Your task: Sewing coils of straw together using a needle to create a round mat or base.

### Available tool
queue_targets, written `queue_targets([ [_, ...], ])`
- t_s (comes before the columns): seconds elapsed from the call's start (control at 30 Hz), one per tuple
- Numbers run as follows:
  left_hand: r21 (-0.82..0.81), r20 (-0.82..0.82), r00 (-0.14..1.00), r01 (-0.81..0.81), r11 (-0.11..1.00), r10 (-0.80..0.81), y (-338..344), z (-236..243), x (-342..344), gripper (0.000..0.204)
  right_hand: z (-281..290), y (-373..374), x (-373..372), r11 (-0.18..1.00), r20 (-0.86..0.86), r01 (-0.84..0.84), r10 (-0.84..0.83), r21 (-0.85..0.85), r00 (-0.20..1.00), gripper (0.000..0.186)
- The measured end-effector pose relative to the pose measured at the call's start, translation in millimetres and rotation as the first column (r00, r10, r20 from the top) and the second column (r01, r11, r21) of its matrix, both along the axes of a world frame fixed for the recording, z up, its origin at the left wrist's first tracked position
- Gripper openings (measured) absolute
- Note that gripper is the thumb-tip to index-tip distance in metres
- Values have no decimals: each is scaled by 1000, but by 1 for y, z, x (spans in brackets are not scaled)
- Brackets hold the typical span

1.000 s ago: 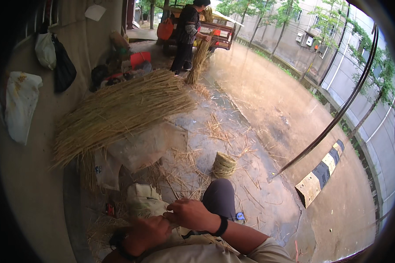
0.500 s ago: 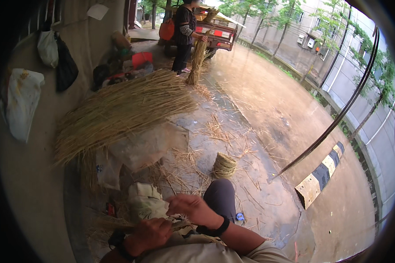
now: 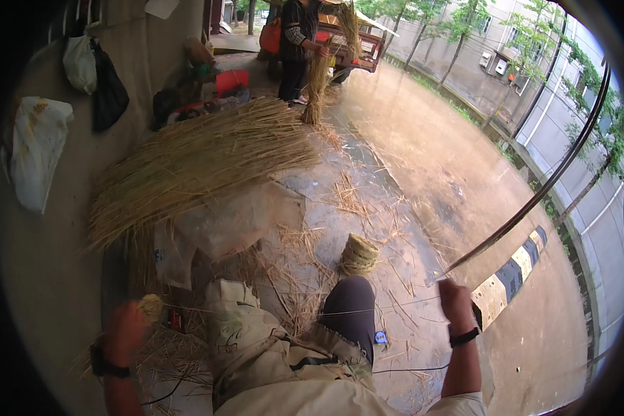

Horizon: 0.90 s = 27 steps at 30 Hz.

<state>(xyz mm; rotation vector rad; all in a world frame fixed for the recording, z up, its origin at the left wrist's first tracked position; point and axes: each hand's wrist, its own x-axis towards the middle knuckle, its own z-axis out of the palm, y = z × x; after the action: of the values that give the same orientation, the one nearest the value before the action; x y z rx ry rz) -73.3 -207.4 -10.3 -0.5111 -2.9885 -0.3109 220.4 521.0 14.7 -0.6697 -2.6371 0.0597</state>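
My left hand point(image 3: 125, 333) is closed at the lower left, round a bundle of straw point(image 3: 150, 306) whose pale end sticks out beside the fingers. Far out to the right, my right hand point(image 3: 456, 303) makes a fist on the end of a thin string point(image 3: 388, 303). The string runs taut across above my lap, from the straw bundle to the right fist. Below it, a pale cloth point(image 3: 246, 350) covers my lap. Just beyond my knee stands a round coil of plaited straw point(image 3: 359, 254). A blue tape measure point(image 3: 380, 338) lies beside my leg.
A big heap of straw point(image 3: 201, 170) lies ahead on the left. Beyond it a person point(image 3: 299, 52) stands with straw bundles near a truck point(image 3: 353, 52). A black cable point(image 3: 534, 197) slants down at right, near a striped kerb block point(image 3: 509, 281). Bags point(image 3: 38, 152) hang on the left wall.
My hands were close together over my lap; now they are wide apart, the left out left, the right out right, with the string stretched between. The person by the truck now has straw raised higher.
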Motion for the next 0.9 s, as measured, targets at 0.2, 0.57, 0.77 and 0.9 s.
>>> queue_targets([
  [0.2,-77,20,997,71,994,-70,11,15,10,17,-32,92,77,911,-62,394,-390,121,919,30],
  [0.57,-259,2,997,-68,964,71,-34,6,2,20,3,125,111,254,-433,-425,-806,-869,404,24],
  [0.77,-345,154,983,-43,937,102,-59,-24,2,17,7,100,76,324,-368,-184,-873,-928,319,21],
  [0.9,78,289,919,256,963,-268,88,42,38,31,33,-31,-9,677,-466,-188,-255,-712,847,30],
])
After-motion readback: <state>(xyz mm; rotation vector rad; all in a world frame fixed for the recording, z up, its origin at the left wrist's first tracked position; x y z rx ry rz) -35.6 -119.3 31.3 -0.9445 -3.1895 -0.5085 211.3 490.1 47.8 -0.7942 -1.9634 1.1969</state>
